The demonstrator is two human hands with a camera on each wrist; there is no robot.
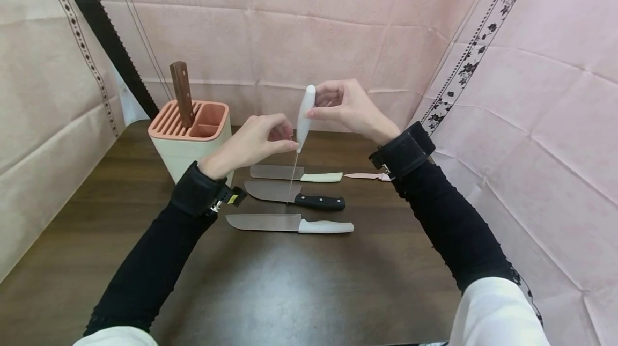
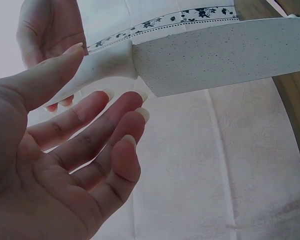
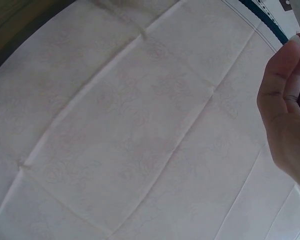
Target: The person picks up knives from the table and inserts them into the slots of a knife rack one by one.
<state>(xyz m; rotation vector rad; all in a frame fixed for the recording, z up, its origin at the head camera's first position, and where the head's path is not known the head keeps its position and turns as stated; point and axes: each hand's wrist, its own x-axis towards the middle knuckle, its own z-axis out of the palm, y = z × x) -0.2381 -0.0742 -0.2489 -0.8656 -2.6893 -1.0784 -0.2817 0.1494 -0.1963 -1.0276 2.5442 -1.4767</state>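
Note:
A kitchen knife with a white handle (image 1: 305, 112) hangs upright, its speckled blade (image 2: 215, 57) pointing down and seen nearly edge-on from the head. My right hand (image 1: 350, 110) pinches that handle near its upper end between thumb and fingers. Close to the handle's lower end is my left hand (image 1: 253, 142), its fingers loosely bent and spread. In the left wrist view the left thumb (image 2: 55, 75) overlaps the handle while the other fingers stay below it. Only part of the right hand (image 3: 287, 100) shows at the right wrist view's edge.
On the brown table (image 1: 270, 292) lie a white-handled knife (image 1: 321, 177), a black-handled knife (image 1: 318, 202), another white-handled knife (image 1: 325, 227) and a small pink knife (image 1: 364, 176). A slotted knife block (image 1: 188, 147) at left holds a wooden-handled knife (image 1: 181, 91). Pale cloth (image 1: 309, 51) hangs behind.

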